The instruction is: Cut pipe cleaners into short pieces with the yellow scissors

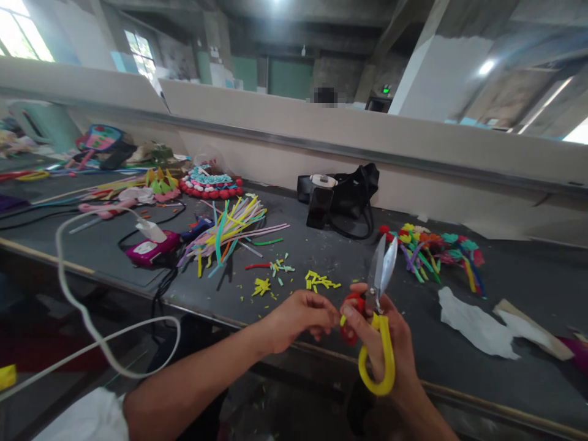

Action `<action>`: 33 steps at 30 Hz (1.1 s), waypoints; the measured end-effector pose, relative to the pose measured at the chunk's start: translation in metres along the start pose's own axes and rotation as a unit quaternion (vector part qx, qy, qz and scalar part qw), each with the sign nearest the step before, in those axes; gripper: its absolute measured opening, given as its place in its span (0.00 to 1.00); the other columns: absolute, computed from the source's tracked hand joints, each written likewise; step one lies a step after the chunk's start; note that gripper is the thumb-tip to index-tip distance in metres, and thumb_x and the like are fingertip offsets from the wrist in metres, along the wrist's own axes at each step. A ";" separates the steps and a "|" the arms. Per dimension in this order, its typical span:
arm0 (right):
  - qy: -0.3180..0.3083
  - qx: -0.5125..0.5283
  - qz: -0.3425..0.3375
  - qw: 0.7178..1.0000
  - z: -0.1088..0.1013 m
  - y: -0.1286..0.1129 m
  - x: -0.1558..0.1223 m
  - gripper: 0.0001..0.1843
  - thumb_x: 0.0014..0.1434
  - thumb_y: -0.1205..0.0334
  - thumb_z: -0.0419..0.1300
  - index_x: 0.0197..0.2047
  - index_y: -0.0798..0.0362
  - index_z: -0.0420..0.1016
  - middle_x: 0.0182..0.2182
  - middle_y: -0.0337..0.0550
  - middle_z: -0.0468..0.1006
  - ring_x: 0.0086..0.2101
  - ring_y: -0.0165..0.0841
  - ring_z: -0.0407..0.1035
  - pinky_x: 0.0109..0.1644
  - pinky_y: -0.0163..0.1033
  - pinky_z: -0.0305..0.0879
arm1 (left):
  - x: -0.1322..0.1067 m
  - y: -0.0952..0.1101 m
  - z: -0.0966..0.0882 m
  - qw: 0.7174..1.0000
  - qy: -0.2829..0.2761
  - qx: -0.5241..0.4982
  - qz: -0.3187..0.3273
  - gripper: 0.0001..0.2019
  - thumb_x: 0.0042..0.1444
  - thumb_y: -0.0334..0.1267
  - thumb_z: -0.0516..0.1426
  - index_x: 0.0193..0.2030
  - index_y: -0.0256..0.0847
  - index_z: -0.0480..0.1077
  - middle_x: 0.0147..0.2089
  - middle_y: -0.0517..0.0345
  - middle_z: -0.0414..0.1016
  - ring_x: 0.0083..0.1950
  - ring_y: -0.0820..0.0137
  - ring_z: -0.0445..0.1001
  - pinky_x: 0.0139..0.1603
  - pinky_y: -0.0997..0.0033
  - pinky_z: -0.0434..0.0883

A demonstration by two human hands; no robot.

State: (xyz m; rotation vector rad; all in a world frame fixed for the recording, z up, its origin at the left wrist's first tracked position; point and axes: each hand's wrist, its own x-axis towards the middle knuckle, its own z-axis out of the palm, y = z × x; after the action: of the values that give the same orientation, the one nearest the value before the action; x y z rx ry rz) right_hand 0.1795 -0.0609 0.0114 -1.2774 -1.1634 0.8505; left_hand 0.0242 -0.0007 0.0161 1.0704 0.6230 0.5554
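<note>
My right hand (397,343) is wrapped round a pair of scissors (388,361) with a yellow handle, its blades pointing up and slightly apart. The same fingers also hold a red, soft-looking piece (350,334), partly hidden, with a small yellow bit at my thumb tip. Just left of it, my left hand (310,315) has its fingers pinched together; whatever lies between them is too small to make out. Short yellow cut pieces (319,282) lie in a pile behind the hands. Another yellow pile (261,286) and pale green snippets (281,267) are nearby.
A bundle of coloured pipe cleaners (229,229) lies left of centre, beside a purple power strip (151,248) with a white cable (68,288). A black bag (351,196) and phone (319,207) rest at the back. Fuzzy flowers (429,242) and white paper (475,324) lie right.
</note>
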 end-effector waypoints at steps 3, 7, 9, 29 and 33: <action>-0.004 0.018 -0.001 1.000 0.002 -0.005 0.000 0.21 0.53 0.56 0.64 0.49 0.51 0.66 0.27 0.35 0.73 0.20 0.25 0.65 0.23 0.31 0.66 | -0.001 0.002 0.001 0.996 -0.031 -0.079 -0.025 0.06 0.44 0.37 0.64 0.27 0.37 0.75 0.22 0.61 0.67 0.24 0.77 0.64 0.27 0.75 0.62; -0.007 0.009 -0.005 1.000 0.003 -0.005 -0.001 0.20 0.54 0.54 0.63 0.48 0.51 0.66 0.26 0.33 0.72 0.20 0.25 0.65 0.24 0.31 0.67 | -0.001 -0.001 0.003 0.991 -0.038 -0.119 -0.053 0.06 0.42 0.36 0.65 0.27 0.36 0.75 0.23 0.61 0.67 0.24 0.76 0.65 0.27 0.75 0.62; 0.000 -0.017 -0.011 1.000 0.002 -0.004 -0.001 0.20 0.55 0.54 0.62 0.49 0.50 0.66 0.26 0.34 0.72 0.20 0.26 0.66 0.24 0.31 0.68 | 0.000 -0.004 0.003 0.991 -0.034 -0.117 -0.048 0.06 0.42 0.35 0.65 0.26 0.37 0.74 0.23 0.61 0.67 0.24 0.77 0.64 0.27 0.75 0.62; 0.056 -0.518 -0.256 0.814 -0.009 0.044 -0.018 0.15 0.63 0.56 0.52 0.48 0.51 0.73 0.35 0.42 0.81 0.33 0.33 0.76 0.36 0.36 0.68 | 0.003 0.009 0.006 0.943 0.223 -0.122 0.213 0.07 0.45 0.34 0.63 0.23 0.38 0.69 0.22 0.64 0.65 0.25 0.77 0.61 0.29 0.75 0.59; 0.060 -0.517 -0.268 0.811 -0.010 0.045 -0.019 0.14 0.63 0.55 0.52 0.47 0.51 0.73 0.34 0.41 0.80 0.32 0.33 0.76 0.35 0.35 0.67 | 0.003 0.008 0.004 0.945 0.218 -0.121 0.210 0.07 0.45 0.34 0.63 0.23 0.37 0.69 0.21 0.65 0.65 0.24 0.78 0.60 0.29 0.75 0.59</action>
State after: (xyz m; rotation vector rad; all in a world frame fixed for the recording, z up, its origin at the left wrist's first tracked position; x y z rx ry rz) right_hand 0.1898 -0.0746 -0.0352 -1.6530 -1.8534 -0.3905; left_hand 0.0287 0.0020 0.0245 0.8501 0.6895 1.2336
